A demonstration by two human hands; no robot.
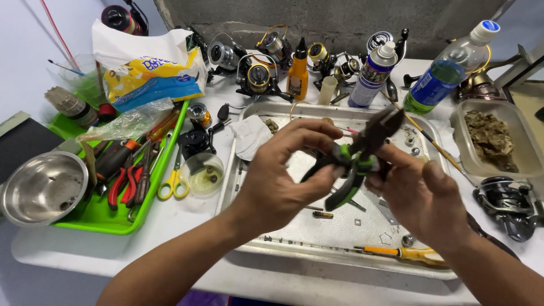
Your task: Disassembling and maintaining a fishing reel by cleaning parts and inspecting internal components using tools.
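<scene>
On the white table (187, 218), a green tray (107, 218) holds red-handled pliers (126, 182).

Pliers (362, 156): black jaws, green-and-black handles
Pose: tilted, jaws up-right, handles parted
Position: held above the metal tray (317, 226)

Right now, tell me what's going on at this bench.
A person holds black and green pliers over a metal tray, the left hand and the right hand both gripping them. A screwdriver and small parts lie in the tray. Fishing reels, bottles and a spray can stand behind; a green tray of tools sits to the left.
</scene>
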